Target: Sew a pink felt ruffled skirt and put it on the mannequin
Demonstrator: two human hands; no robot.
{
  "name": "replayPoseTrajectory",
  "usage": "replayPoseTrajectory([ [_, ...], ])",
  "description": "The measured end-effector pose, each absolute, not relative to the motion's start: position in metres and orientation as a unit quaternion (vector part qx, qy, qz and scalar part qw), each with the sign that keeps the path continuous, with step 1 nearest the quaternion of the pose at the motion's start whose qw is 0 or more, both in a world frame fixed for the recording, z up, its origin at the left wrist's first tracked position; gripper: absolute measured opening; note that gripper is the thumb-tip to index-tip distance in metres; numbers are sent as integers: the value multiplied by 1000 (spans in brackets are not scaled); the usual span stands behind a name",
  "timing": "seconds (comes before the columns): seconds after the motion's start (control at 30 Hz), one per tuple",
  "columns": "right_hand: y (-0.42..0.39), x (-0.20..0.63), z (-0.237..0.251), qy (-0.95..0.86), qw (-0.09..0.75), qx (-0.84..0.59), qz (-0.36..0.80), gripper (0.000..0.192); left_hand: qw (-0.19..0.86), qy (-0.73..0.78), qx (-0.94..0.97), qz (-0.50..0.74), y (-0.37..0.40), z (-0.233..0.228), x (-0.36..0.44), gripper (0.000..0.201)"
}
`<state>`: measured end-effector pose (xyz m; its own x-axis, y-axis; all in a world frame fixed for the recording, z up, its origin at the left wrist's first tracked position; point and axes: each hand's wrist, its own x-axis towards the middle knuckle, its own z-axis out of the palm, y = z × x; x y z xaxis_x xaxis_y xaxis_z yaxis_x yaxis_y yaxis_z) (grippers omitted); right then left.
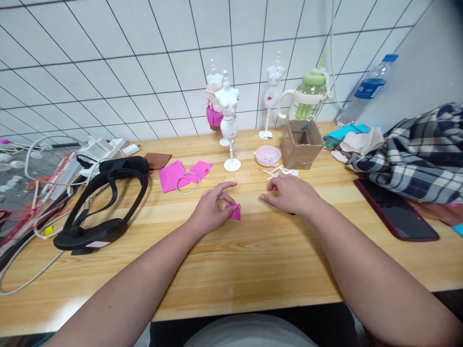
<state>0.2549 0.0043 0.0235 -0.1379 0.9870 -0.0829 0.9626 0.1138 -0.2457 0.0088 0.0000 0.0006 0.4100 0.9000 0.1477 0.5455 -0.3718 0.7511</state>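
My left hand (211, 208) pinches a small pink fabric scrap (234, 211) between thumb and fingers, just above the wooden table (253, 260). My right hand (291, 193) rests palm down on the table a short way to the right, fingers curled; something dark shows under its edge, too hidden to identify. Behind the hands stands a bare white mini mannequin (227, 123) on a stand. Two larger pink fabric pieces (181, 174) lie to the left with a thin ring (187, 182) on them.
A black headset (104, 202) and white cables lie at left. At the back stand two more mannequins, a pink dish (267, 155), a cardboard box (302, 143), a green jug (307, 94) and a water bottle (369, 89). A plaid cloth (415, 154) and a phone (396, 209) sit at right.
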Motion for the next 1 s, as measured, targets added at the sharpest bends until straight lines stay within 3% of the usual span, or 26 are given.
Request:
replayPoseTrajectory([
  [0.13,4,260,18,-756,-14,-640,136,33,317,461,778,284,0,1,8,56],
  [0.3,5,269,14,-763,-16,-627,157,30,309,465,778,289,1,0,7,56],
  [0.4,7,269,13,-771,-14,-616,161,15,314,466,775,289,1,-1,6,57],
  [0.57,3,246,14,-760,114,-615,176,2,325,463,774,283,0,-2,6,59],
  [0.8,-13,215,20,-685,277,-605,297,17,329,456,772,297,-3,1,6,59],
  [1.0,-15,210,12,-707,273,-534,374,23,340,452,769,296,-4,2,5,59],
])
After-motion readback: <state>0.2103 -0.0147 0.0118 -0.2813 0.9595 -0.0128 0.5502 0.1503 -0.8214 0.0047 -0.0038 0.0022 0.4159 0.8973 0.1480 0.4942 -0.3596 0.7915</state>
